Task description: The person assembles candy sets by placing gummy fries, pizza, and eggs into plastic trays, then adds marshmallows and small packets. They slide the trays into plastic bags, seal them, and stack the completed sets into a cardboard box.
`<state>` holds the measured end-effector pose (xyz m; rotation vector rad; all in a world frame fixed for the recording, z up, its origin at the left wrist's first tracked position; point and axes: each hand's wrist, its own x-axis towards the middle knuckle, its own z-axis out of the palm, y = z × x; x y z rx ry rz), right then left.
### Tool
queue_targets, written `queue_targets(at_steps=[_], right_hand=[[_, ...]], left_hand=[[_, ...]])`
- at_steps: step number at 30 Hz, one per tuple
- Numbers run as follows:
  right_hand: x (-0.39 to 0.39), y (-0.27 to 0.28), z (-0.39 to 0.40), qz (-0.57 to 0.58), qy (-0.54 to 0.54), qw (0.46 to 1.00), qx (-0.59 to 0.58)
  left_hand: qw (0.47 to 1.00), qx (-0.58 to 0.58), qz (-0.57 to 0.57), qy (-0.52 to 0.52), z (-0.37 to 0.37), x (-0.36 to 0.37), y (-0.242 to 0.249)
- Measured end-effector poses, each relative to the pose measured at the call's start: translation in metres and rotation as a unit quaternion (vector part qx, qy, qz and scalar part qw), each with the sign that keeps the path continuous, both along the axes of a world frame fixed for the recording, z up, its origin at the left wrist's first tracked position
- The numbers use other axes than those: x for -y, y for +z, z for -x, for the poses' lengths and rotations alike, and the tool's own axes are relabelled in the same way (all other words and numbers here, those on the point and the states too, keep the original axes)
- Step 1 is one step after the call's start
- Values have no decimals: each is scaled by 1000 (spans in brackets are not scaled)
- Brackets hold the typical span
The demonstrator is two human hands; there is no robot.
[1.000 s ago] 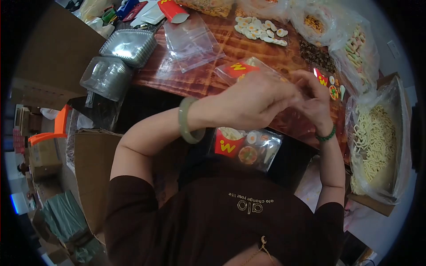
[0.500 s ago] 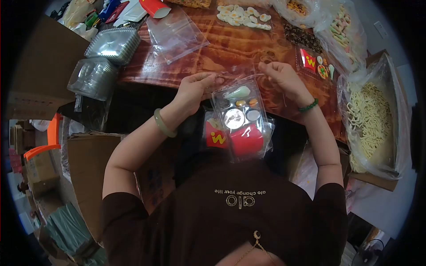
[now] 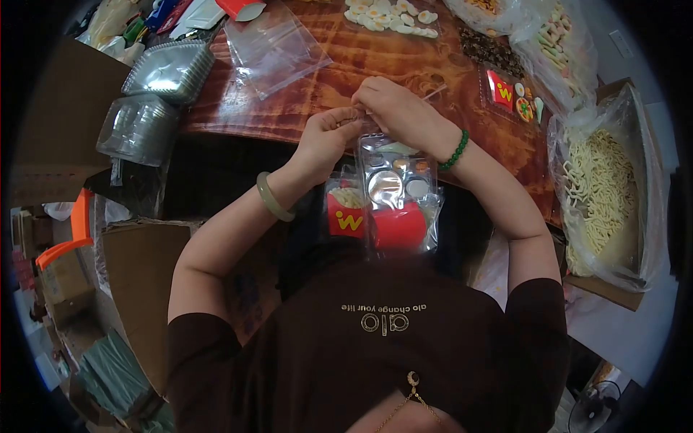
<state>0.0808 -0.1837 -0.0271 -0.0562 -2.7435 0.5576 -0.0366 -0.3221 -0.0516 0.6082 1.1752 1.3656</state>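
A clear zip bag hangs from my hands, with a red piece, round discs and other miniature toy food pieces inside it. My left hand is closed, pinching the bag's top edge at its left corner. Right beside those fingertips, my right hand is also closed at the bag's top edge; its back hides part of the upper bag. Behind the held bag, at lap height, another clear packet shows a red fries carton with a yellow mark.
On the wooden table are a flat zip bag, white egg pieces, and a filled packet. Clear plastic boxes stand at the left. A lined box of noodle-like pieces is at the right.
My right hand has moved left along the bag's top edge to meet my left hand. It now covers part of the bag's upper end.
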Motion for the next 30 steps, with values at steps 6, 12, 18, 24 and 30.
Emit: queue_targets(at_steps=[6,12,18,24,30], right_hand=[[-15,-5,-1,147,-102,980,-84],[-94,24,-62,656,-106,678,-314],[-60,5,-101,599,-241,756,-107],[-35,-36,-57,593,-245,731,-234],[-90,16,-131,839,23,399,-370]], left_hand=[[997,-82,-6,8,3,-1,17],[999,23,12,40,16,1,12],[999,28,9,13,21,0,-5],[999,36,8,5,12,-4,-2],[998,55,14,28,18,-1,-2]])
